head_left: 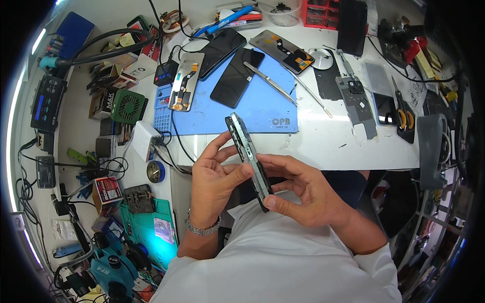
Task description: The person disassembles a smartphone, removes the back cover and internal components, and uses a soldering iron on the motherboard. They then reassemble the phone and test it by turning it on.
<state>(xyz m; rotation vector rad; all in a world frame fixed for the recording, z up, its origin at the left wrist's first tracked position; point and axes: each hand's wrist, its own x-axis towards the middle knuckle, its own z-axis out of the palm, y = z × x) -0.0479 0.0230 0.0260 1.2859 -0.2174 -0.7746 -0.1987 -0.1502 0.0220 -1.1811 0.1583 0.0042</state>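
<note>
Slim dark phone body with pale green metal frame [247,149]: it is in the air, just before the near edge of the white worktop [328,151], tilted, with one long narrow side turned up to the camera.
Bare left hand [214,177]: its grip is closed around the phone body; the thumb lies on the frame and the fingers reach the left face.
Bare right hand [303,194]: its grip also holds the phone body, fingers on the right side and thumb near the lower end.
Handling: I judge the body to be light and stiff, with a smooth, perhaps slippery frame; the dark parts inside are probably fragile.
Where to take hold: the long metal edges seem the safest place; hard pressure on the faces could do harm.
Light-blue rectangular mat [252,121]: it lies on the worktop, beyond the hands; a glossy black flat screen [232,83] and pointed silver tweezers [273,83] rest there, the tweezers crossing the screen's edge.
Silver-grey display panel with exposed ribbon cable [187,83]: it lies at the mat's left part, apart from both hands.
</note>
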